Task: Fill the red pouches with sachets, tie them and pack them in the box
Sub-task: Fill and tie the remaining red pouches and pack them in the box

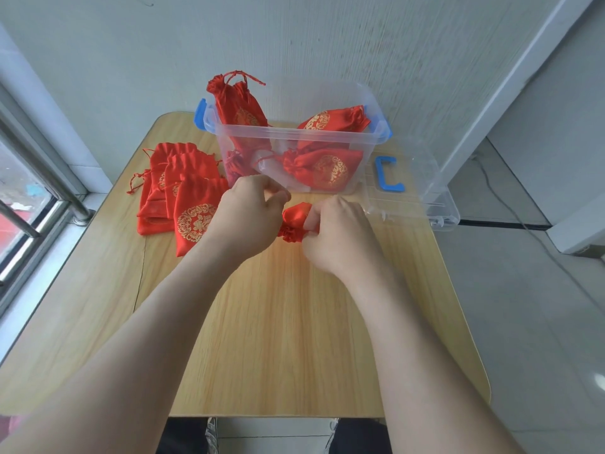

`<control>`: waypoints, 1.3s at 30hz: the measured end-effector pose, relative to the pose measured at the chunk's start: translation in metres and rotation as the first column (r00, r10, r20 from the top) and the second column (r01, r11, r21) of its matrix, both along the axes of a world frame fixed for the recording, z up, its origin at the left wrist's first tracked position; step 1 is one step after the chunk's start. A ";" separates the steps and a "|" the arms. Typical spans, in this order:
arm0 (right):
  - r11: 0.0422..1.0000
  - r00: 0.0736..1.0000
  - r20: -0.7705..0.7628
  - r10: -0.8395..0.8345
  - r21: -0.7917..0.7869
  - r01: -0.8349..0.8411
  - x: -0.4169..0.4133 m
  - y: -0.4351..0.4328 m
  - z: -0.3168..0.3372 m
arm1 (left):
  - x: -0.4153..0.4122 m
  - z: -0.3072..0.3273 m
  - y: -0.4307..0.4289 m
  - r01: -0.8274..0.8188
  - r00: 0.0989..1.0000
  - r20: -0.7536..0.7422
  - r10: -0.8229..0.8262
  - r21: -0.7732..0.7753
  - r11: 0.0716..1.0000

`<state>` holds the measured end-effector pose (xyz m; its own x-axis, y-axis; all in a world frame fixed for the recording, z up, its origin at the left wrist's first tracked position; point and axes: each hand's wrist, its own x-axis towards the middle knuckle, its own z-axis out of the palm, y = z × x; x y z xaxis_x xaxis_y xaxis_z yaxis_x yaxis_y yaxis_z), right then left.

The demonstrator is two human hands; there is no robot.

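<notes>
A filled red pouch [294,219] lies on the wooden table just in front of the clear plastic box [294,132]. My left hand [245,217] pinches something red at the pouch's upper left, probably its drawstring. My right hand [337,231] pinches the gathered neck of the same pouch. The pouch is mostly hidden between the two hands. Inside the box lie several tied red pouches [324,168], one standing tall at the back left [237,106]. A stack of flat empty red pouches [178,188] lies left of the box. No sachets are visible.
The box's clear lid [412,191] with a blue handle lies at the table's right edge, overhanging it. The box has blue clips on both ends. A window frame and rail run along the left. A white wall stands behind the table [278,322].
</notes>
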<state>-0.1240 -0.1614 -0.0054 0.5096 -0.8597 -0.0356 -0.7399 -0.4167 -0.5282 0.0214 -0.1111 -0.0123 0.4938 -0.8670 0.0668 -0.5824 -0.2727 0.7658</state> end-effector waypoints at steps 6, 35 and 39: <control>0.993 0.994 0.009 0.105 0.057 -0.106 0.002 0.003 -0.002 | -0.001 0.010 -0.003 -0.115 0.902 -0.430 0.034 -0.165 0.980; 0.944 0.456 0.876 -0.158 -0.001 0.330 0.088 -0.061 0.053 | 0.029 0.001 0.003 -0.194 0.956 -0.236 0.175 -0.058 0.979; 0.908 0.425 0.861 -0.280 0.094 0.408 0.100 -0.077 0.071 | 0.031 0.001 0.002 -0.157 0.976 -0.166 0.141 -0.084 0.984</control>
<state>-0.0235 -0.2382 0.0658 -0.1058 -0.9344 0.3402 -0.0577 -0.3358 -0.9402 0.0528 -0.1086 -0.0117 0.6278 -0.7763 0.0564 -0.4095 -0.2678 0.8721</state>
